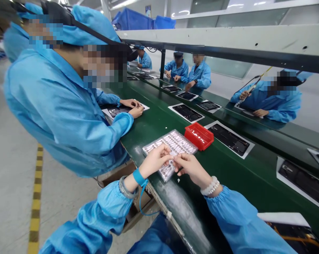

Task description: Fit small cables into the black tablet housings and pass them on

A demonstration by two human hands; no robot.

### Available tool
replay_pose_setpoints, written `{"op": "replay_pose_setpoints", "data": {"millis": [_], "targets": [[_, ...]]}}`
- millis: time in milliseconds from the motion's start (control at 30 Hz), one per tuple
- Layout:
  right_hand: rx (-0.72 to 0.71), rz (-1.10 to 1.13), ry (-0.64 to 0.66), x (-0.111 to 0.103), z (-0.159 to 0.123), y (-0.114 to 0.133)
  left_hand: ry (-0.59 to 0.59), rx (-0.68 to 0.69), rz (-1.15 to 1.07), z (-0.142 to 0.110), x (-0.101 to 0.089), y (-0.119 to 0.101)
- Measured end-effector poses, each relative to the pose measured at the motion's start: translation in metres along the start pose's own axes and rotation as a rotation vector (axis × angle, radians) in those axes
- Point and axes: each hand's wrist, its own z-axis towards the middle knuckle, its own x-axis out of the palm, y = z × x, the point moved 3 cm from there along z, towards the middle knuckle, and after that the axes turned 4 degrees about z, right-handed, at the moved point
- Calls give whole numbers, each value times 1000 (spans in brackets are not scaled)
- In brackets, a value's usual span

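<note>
My left hand (159, 157) and my right hand (189, 165) come together above a clear plastic tray (164, 173) of small parts in rows. The fingertips of both hands are pinched close to each other. What they hold, if anything, is too small to make out. The left wrist wears a blue strap (139, 177) with a cord hanging down. Just past the tray stands a red bin (199, 135) with small white pieces inside. A tiny white bit (178, 180) lies on the green bench beside my right hand.
A co-worker in blue (66, 95) works close at my left. Black panels on white sheets (230, 138) line the green bench (154, 116). A dark panel with orange strips (296, 234) lies by my right sleeve. A shelf beam (228, 38) runs overhead; other people sit across.
</note>
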Motion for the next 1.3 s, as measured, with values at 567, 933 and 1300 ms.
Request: {"op": "replay_pose_setpoints", "data": {"millis": [567,933,1300], "targets": [[-343,-4,-277,2,-3,-8,-353,24,3,-18,16,-2],[-335,64,-334,2,-7,-7,-382,73,201,-12,19,0],[-200,173,-405,-39,-58,-3,-217,397,388,-27,48,-53]]}}
